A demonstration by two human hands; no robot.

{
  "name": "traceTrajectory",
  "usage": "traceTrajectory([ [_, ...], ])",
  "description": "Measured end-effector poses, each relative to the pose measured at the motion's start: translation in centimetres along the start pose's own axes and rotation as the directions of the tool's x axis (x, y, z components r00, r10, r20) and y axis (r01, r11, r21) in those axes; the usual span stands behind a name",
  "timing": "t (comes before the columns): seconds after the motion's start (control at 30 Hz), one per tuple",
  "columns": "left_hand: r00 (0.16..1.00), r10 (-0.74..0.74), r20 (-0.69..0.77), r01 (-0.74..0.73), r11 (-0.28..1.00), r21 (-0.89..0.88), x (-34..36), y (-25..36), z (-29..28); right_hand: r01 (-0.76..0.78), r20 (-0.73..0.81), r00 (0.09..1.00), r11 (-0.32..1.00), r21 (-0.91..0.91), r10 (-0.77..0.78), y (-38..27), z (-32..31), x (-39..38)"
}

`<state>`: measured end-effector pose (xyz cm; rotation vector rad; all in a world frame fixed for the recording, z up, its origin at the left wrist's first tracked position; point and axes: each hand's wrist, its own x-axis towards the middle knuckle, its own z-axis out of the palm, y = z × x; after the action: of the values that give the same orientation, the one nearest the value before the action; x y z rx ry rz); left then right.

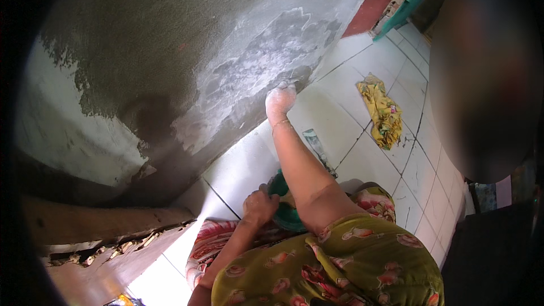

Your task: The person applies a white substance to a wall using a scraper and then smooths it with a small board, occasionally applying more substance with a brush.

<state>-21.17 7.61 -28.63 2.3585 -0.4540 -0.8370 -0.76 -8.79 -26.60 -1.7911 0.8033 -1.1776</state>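
My right hand point(281, 101), coated in pale powder or paste, is pressed low against a grey wall point(170, 39), close to where it meets the floor. Its fingers are closed, and whatever they may hold is hidden. Around it the plaster shows a whitish, wet-looking smeared patch point(266, 62). Close to my lap, my left hand point(260, 207) is closed on the rim of a green bowl point(289, 219). My right arm covers part of the bowl, so its contents are mostly hidden.
White floor tiles point(362, 164) lie to the right, bearing a crumpled yellow patterned cloth point(381, 112). A flat greyish strip point(318, 146) rests beside my right forearm. At lower left stands a worn wooden board point(107, 224). A red-painted band and green edge point(405, 8) are at the top right.
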Motion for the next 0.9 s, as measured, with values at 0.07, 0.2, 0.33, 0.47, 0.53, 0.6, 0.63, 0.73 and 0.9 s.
traceTrajectory([
  [0.07,1.000,-0.028,0.005,0.028,1.000,0.008,0.3,-0.2,-0.2,-0.014,0.059,0.998,1.000,0.015,0.013,-3.4,0.2,-1.3],
  [0.2,1.000,0.009,-0.012,-0.009,1.000,-0.012,1.8,-2.9,2.5,0.562,0.084,0.799,0.789,0.250,-0.596,-11.5,-2.6,-7.5],
  [0.33,0.999,-0.034,-0.009,0.034,0.999,-0.012,0.6,-1.5,0.4,0.361,0.024,0.932,0.933,0.005,-0.361,-5.6,-1.2,-0.6],
  [0.47,1.000,-0.010,-0.019,0.010,1.000,0.006,0.7,-0.7,0.6,-0.181,0.070,0.981,0.983,-0.010,0.181,-3.0,-0.4,3.0],
  [0.53,1.000,-0.011,-0.018,0.011,1.000,-0.002,1.5,-1.8,1.4,0.177,0.072,0.979,0.969,0.174,-0.192,-7.0,-0.6,-1.7],
  [0.6,1.000,-0.007,-0.012,0.007,1.000,-0.013,1.5,-1.8,1.7,0.623,-0.034,0.776,0.755,0.203,-0.630,-10.4,-2.3,-4.0],
  [0.63,1.000,-0.010,-0.016,0.010,1.000,-0.023,1.1,-1.6,1.3,0.651,0.033,0.747,0.741,0.169,-0.664,-11.4,-3.0,-4.4],
  [0.73,0.999,0.008,-0.044,-0.008,1.000,-0.013,0.7,-0.8,0.5,0.293,0.008,0.956,0.956,-0.016,-0.293,-5.5,-1.4,1.3],
  [0.9,0.999,0.018,-0.044,-0.018,1.000,0.000,1.5,-0.6,1.0,0.182,-0.236,0.958,0.982,0.046,-0.166,-2.7,1.0,4.4],
])
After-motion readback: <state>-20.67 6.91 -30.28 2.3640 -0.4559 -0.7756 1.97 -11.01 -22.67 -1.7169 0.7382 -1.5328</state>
